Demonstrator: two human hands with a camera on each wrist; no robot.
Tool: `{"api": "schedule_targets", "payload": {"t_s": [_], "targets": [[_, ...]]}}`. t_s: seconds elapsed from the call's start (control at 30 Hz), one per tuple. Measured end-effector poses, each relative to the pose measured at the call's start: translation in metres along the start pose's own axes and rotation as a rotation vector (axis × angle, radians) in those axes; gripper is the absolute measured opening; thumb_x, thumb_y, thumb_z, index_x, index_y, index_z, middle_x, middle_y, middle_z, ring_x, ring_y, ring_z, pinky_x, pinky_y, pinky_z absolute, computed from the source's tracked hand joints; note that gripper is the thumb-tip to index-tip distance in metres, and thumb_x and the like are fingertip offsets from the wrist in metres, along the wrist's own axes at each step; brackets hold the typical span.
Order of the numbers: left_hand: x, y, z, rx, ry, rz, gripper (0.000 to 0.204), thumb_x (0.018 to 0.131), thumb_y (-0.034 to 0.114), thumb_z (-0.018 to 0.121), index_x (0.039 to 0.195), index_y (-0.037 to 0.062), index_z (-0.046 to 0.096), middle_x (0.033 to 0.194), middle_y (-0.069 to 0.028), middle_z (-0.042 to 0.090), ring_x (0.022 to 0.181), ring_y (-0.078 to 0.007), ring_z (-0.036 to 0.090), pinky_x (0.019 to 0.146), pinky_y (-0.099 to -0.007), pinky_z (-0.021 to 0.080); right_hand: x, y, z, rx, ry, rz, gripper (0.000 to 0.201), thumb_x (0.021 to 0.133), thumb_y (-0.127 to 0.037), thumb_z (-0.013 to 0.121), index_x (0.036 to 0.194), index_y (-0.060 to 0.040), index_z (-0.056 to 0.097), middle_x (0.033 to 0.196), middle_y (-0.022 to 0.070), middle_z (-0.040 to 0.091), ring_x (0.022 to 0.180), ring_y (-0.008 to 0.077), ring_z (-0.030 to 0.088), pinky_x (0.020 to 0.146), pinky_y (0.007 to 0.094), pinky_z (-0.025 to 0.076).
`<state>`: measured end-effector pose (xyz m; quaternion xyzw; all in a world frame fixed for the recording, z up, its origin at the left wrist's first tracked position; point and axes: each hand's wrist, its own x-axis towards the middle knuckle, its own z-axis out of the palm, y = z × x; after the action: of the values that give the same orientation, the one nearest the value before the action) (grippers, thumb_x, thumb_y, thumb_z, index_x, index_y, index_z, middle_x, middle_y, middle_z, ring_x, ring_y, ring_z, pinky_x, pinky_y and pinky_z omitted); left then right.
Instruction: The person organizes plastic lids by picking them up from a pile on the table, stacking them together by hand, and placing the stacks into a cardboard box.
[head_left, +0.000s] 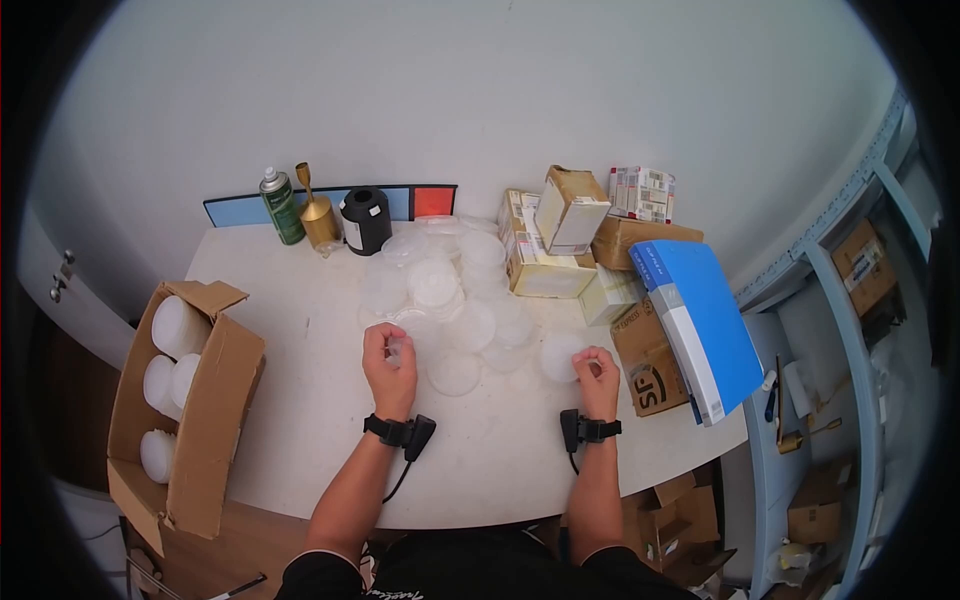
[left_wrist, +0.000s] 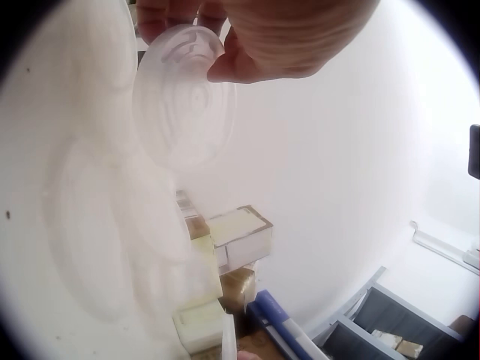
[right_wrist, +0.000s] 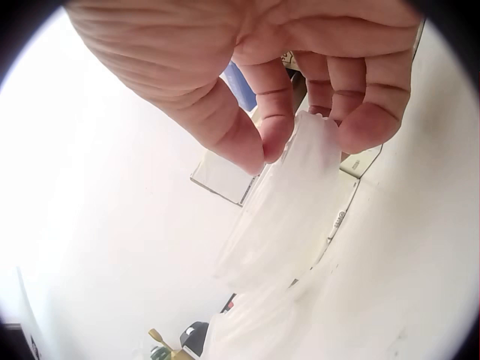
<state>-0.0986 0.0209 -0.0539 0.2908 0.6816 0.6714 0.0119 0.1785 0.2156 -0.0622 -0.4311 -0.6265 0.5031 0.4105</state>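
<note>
My left hand (head_left: 391, 378) pinches a round translucent plastic lid (left_wrist: 184, 120) by its edge, thumb on the near face and fingers behind. In the right wrist view, the thumb and fingers of my right hand (head_left: 599, 383) grip the rim of another translucent lid (right_wrist: 281, 206), which is tilted on edge. Between the hands and beyond them, a loose spread of similar lids (head_left: 455, 372) overlaps on the white table (head_left: 480, 450). Ridged rings show on the lid in the left wrist view.
An open cardboard box (head_left: 222, 420) with several white tubs (head_left: 180, 327) stands at the left. A spray can (head_left: 282, 208), a brass-coloured vessel (head_left: 320, 222) and a black cylinder (head_left: 366, 222) line the back. Stacked boxes (head_left: 548, 272) and a blue file (head_left: 705, 320) occupy the right.
</note>
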Motion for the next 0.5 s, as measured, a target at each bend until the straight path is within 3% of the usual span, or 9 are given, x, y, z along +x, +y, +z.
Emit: {"api": "schedule_targets", "payload": {"t_s": [0.07,0.2,0.37,0.47,0.5], "targets": [[-0.002,-0.001,0.004,-0.179,0.029,-0.043,0.023,0.091,-0.001,0.061,0.113,0.0019,0.062,0.101,-0.0051,0.058,0.093,-0.0153,0.061,0.083,-0.0291,0.050,-0.002,-0.005,0.002,0.130,-0.077,0.022,0.024,0.088,-0.007,0.074,0.109,-0.0032,0.064,0.094,-0.0001,0.060,0.079,0.0081,0.055,0.071,0.0241,0.047],[-0.005,0.027,0.008,-0.353,-0.021,-0.112,0.019,0.098,0.001,0.057,0.116,-0.0024,0.060,0.097,-0.0018,0.057,0.086,-0.0086,0.060,0.082,-0.0254,0.053,-0.014,-0.017,0.028,0.442,-0.056,0.041,0.035,0.091,-0.001,0.068,0.124,-0.0039,0.058,0.110,0.0061,0.064,0.097,0.0136,0.063,0.083,0.0308,0.054],[-0.011,0.015,0.009,-0.499,-0.233,-0.242,0.018,0.101,0.004,0.055,0.118,-0.0018,0.058,0.098,-0.0008,0.059,0.083,-0.0078,0.060,0.078,-0.0242,0.051,-0.022,-0.014,0.043,0.632,-0.311,0.163,0.038,0.093,-0.001,0.066,0.130,-0.0018,0.058,0.125,0.0112,0.067,0.111,0.0194,0.066,0.097,0.0368,0.054],[-0.014,0.016,0.009,-0.588,-0.298,-0.360,0.015,0.104,0.010,0.054,0.115,-0.0007,0.057,0.096,0.0001,0.061,0.084,-0.0068,0.058,0.079,-0.0225,0.048,-0.025,-0.020,0.064,0.555,-0.314,0.142,0.034,0.093,-0.004,0.068,0.127,-0.0018,0.061,0.118,0.0085,0.070,0.106,0.0169,0.067,0.095,0.0344,0.054],[-0.016,0.016,0.009,-0.602,-0.315,-0.398,0.016,0.105,0.012,0.054,0.114,-0.0001,0.057,0.095,0.0009,0.061,0.084,-0.0061,0.056,0.081,-0.0217,0.047,-0.025,-0.030,0.076,0.485,-0.301,0.114,0.027,0.095,-0.008,0.068,0.121,-0.0027,0.064,0.111,0.0055,0.072,0.098,0.0125,0.066,0.088,0.0298,0.053]]}}
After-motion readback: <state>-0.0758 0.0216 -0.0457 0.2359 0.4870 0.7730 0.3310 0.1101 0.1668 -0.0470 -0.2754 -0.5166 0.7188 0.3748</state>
